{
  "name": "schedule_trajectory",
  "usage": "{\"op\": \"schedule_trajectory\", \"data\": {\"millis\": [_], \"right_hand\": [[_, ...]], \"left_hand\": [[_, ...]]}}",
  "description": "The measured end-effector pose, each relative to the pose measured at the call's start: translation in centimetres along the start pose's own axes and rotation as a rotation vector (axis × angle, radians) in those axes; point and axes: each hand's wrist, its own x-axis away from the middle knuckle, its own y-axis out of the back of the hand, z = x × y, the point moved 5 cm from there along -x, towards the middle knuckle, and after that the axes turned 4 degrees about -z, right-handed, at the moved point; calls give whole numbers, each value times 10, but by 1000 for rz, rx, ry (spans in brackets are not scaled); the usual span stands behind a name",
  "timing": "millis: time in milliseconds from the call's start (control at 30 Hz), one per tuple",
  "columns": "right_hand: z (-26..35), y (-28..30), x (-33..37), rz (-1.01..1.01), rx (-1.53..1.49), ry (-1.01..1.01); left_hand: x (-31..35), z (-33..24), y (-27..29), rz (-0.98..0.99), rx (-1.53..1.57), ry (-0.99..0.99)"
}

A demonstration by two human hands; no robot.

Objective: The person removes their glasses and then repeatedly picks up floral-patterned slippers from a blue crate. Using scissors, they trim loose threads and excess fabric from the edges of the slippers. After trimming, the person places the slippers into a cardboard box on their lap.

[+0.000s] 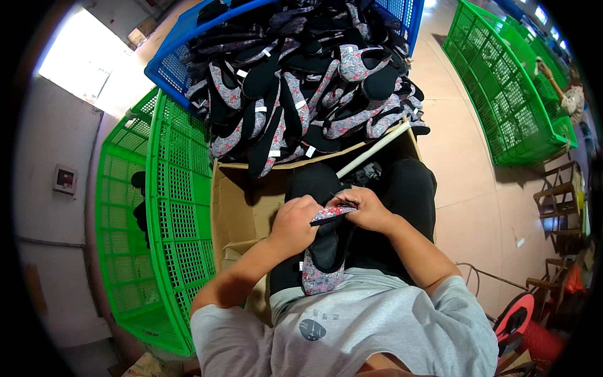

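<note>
Over my lap, both hands grip a cloth slipper (331, 214) with a grey-and-red floral upper and a dark edge. My left hand (295, 225) is closed around its left end, fingers curled. My right hand (369, 210) pinches the other end, where something thin and dark shows by the fingertips, too small to name. Much of the held slipper is hidden by my fingers. Another floral slipper (323, 281) with a black inside lies on my lap just below, its patterned end toward my body.
A blue crate (168, 58) ahead is heaped with floral slippers (294, 94). An open cardboard box (242, 195) stands before my knees, a pale pole (375, 148) across it. Green crates (179, 188) flank my left; more green crates (502, 81) stand right, near a wooden rack (559, 201).
</note>
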Motion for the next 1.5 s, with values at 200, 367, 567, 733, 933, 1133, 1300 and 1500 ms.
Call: {"op": "schedule_trajectory", "data": {"millis": [200,367,567,733,933,1133,1300,1500], "right_hand": [[-10,-4,13,258,-680,-405],[-13,-13,18,220,-940,-437],[-26,-20,12,153,-902,-529],[-14,-22,5,53,-840,-626],[-37,-34,7,30,-804,-711],[-29,-24,14,-22,-799,-815],[-24,-25,18,51,-797,-783],[-27,-11,16,-162,-806,-669]], "left_hand": [[10,4,-10,307,558,384],[35,15,-33,279,1454,837],[31,7,-30,318,1805,909],[30,0,-41,213,2240,859],[23,8,-51,-169,2189,641],[29,40,-21,-453,2302,344],[42,84,-4,-510,2371,252],[37,98,-9,-491,2342,363]]}}
